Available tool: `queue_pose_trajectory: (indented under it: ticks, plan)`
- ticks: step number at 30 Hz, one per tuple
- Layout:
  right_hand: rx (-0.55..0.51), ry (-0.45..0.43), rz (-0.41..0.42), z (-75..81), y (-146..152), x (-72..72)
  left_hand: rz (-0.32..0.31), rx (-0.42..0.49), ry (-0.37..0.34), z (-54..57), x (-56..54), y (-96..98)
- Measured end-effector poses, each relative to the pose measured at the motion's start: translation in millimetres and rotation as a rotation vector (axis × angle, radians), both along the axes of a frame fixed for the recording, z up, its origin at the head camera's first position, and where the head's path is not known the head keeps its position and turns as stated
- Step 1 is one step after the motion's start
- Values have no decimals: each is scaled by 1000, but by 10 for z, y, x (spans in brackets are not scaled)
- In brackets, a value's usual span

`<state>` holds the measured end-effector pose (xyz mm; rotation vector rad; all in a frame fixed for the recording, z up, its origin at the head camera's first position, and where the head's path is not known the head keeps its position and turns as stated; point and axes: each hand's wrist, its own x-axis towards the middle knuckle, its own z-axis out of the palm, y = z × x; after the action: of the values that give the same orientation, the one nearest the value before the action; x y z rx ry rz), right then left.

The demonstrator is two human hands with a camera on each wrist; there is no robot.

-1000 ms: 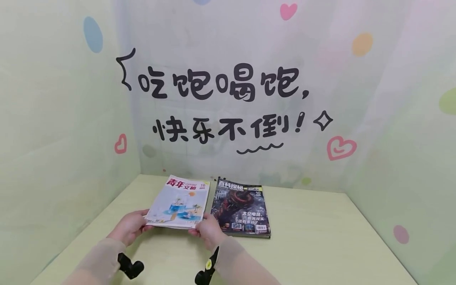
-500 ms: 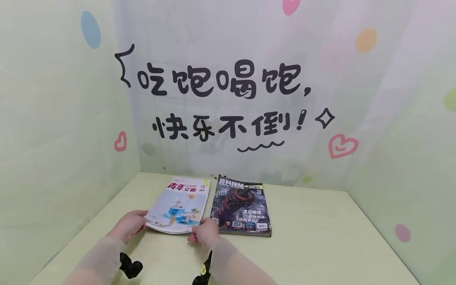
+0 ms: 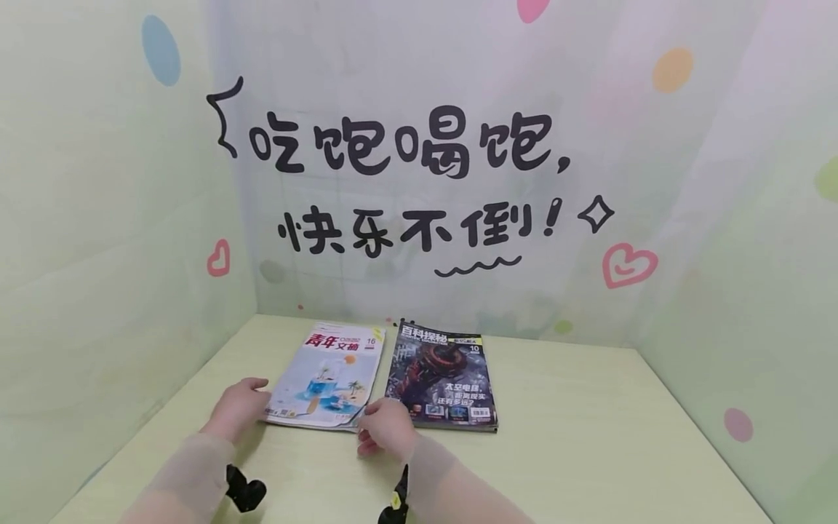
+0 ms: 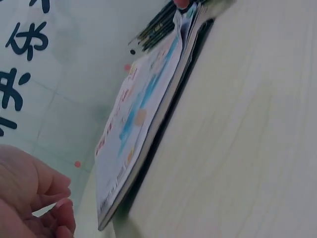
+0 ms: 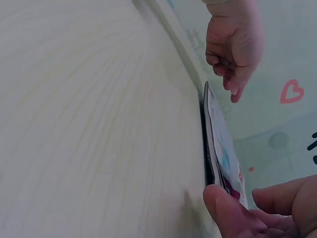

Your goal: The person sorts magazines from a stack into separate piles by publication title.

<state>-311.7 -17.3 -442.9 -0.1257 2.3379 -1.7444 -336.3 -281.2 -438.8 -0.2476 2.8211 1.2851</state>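
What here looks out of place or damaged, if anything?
The white magazine looks slightly off: its near right corner, by the right hand, curls up from the layers beneath instead of lying flat. Nothing looks spilled.

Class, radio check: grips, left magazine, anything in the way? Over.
Left grip empty. Right grip at near right corner of 青年文摘 magazine, pinch unclear. Magazine face up. 百科探秘 magazine close on its right, not overlapping.
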Motion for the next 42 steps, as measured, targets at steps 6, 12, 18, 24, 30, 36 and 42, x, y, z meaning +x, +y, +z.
queue_pose_trajectory:
  ticks: [6,12,18,24,30,36,42]
  plan:
    - [76,130,-7,75,380,-27,-50,49,83,86,27,570]
    - [108,182,-86,90,817,-87,-104,97,134,71,57,1155]
    - [208,299,-238,10,1219,-122,-107,126,176,-70,31,1537]
    - [270,362,-421,-138,1504,-129,-95,183,210,-178,12,1777]
    - [280,330,-481,-298,1639,-106,-58,243,190,-237,44,1947]
    - [310,279,-474,-396,1668,-102,-3,250,193,-290,57,2017]
    - [274,258,-509,-389,1680,-64,0,260,212,-301,78,2031]
